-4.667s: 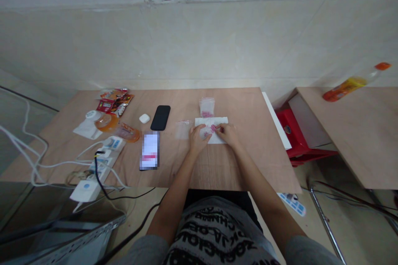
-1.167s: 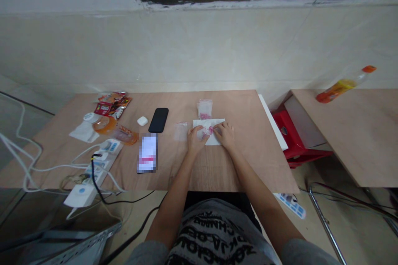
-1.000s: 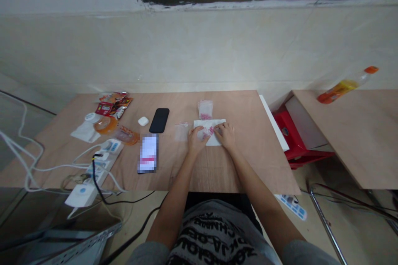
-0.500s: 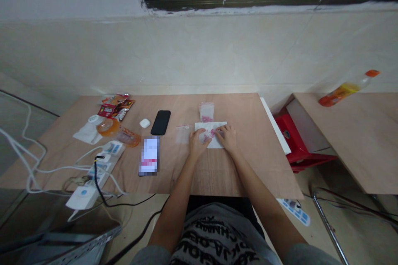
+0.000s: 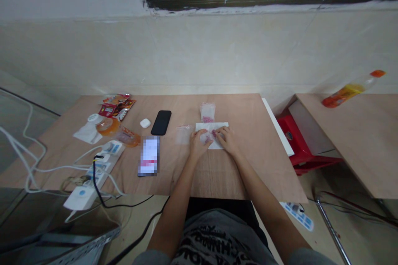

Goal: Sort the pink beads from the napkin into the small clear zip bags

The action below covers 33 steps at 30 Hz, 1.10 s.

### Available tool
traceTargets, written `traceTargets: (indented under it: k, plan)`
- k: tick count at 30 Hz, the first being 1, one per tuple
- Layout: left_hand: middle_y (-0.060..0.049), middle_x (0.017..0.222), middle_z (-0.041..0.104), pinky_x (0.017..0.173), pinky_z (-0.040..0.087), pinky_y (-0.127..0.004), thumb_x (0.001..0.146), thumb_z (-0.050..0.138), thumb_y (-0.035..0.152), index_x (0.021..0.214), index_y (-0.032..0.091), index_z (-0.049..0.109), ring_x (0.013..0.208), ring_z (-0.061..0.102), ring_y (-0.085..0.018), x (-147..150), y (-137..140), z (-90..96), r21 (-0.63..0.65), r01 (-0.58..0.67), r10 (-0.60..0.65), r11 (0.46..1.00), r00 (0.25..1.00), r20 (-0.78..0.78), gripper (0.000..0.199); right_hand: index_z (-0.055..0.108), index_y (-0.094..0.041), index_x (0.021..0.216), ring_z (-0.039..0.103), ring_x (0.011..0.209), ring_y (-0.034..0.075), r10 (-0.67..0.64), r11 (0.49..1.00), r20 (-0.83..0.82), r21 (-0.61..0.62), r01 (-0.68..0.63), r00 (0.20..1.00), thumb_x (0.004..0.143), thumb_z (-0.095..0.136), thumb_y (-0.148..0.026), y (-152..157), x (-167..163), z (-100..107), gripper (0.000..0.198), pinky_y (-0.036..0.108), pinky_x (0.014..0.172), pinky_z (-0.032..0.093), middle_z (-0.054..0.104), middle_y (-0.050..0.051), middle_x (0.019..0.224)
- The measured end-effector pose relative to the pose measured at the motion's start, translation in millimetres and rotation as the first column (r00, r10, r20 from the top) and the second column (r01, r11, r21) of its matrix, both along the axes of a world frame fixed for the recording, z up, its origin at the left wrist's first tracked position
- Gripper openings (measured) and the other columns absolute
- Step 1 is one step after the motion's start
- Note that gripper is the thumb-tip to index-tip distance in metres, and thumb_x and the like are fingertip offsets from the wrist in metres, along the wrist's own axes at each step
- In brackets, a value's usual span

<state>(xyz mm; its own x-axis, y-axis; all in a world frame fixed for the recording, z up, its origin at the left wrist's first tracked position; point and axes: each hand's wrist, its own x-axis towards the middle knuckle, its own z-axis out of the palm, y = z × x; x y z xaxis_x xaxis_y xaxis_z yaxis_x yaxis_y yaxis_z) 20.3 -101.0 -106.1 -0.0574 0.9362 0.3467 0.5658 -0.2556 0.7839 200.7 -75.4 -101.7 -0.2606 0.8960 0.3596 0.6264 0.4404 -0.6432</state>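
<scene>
A white sheet of paper (image 5: pixel 220 145) lies on the wooden table, with small pink pieces (image 5: pixel 209 136) scattered on it; they are too small to name. My left hand (image 5: pixel 198 144) rests on the paper's left side, thumb and fingers apart around the pieces. On the right side, my right hand (image 5: pixel 228 140) has its fingers stretched out, their tips touching the paper at the pink pieces. Behind the paper is a clear zip bag (image 5: pixel 207 112) with more pink pieces at its bottom. A flat clear zip bag (image 5: pixel 184 135) lies beside my left hand.
Left of the bags are a black phone (image 5: pixel 161 122), a lit phone (image 5: pixel 149 156) and a white case (image 5: pixel 145 123). Farther left lie an orange bottle (image 5: pixel 120 131), snack packets (image 5: pixel 117 107) and a power strip (image 5: pixel 101 176) with cables. A drink bottle (image 5: pixel 351 90) lies on the right table.
My right hand has shifted slightly, its fingertips now covering more of the pink pieces. My left hand stays in place on the paper. The view has moved a little.
</scene>
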Motion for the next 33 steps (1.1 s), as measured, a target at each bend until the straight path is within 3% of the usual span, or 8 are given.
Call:
traceTargets:
  k: [4,12,25,33]
  plan:
    - [-0.006,0.111,0.069,0.1,0.044,-0.047,0.064,0.083,0.022,0.11,0.023,0.062,0.107,0.059,-0.026,-0.4,-0.4,-0.7,0.026,-0.051,0.049,0.998,0.998,0.045,0.05,0.067,-0.023,0.088,0.052,0.097,0.024,-0.14,0.99,0.09,-0.019,0.143,0.986,0.089,0.056,-0.038,-2.1,-1.4,3.9,0.019,0.039,0.086,0.035,0.064,0.005,0.094]
    - [-0.007,0.112,0.067,0.102,0.044,-0.048,0.067,0.081,0.024,0.11,0.023,0.062,0.109,0.058,-0.026,-1.9,-0.6,-2.7,0.037,-0.082,0.079,0.996,0.994,0.074,0.047,0.066,-0.023,0.084,0.048,0.096,0.025,-0.188,0.981,0.274,0.001,0.195,0.943,0.084,0.061,-0.039,-4.0,-5.1,4.1,0.017,0.036,0.08,0.03,0.062,0.005,0.092]
    - [-0.006,0.111,0.067,0.101,0.045,-0.046,0.064,0.082,0.022,0.109,0.023,0.062,0.109,0.058,-0.025,-1.8,0.3,-6.4,0.027,-0.074,0.072,0.997,0.995,0.072,0.049,0.069,-0.025,0.093,0.048,0.098,0.026,-0.175,0.982,0.299,-0.019,0.189,0.938,0.088,0.058,-0.039,-1.9,-3.5,-1.4,0.019,0.036,0.08,0.029,0.063,0.006,0.096]
    - [-0.006,0.112,0.068,0.102,0.044,-0.047,0.064,0.082,0.023,0.109,0.023,0.063,0.109,0.058,-0.026,-0.9,-0.8,-1.8,0.006,-0.029,0.029,1.0,1.0,0.013,0.048,0.069,-0.024,0.089,0.052,0.095,0.023,-0.151,0.988,0.156,-0.016,0.156,0.976,0.09,0.057,-0.039,-2.2,-1.7,1.2,0.02,0.035,0.081,0.034,0.063,0.005,0.091]
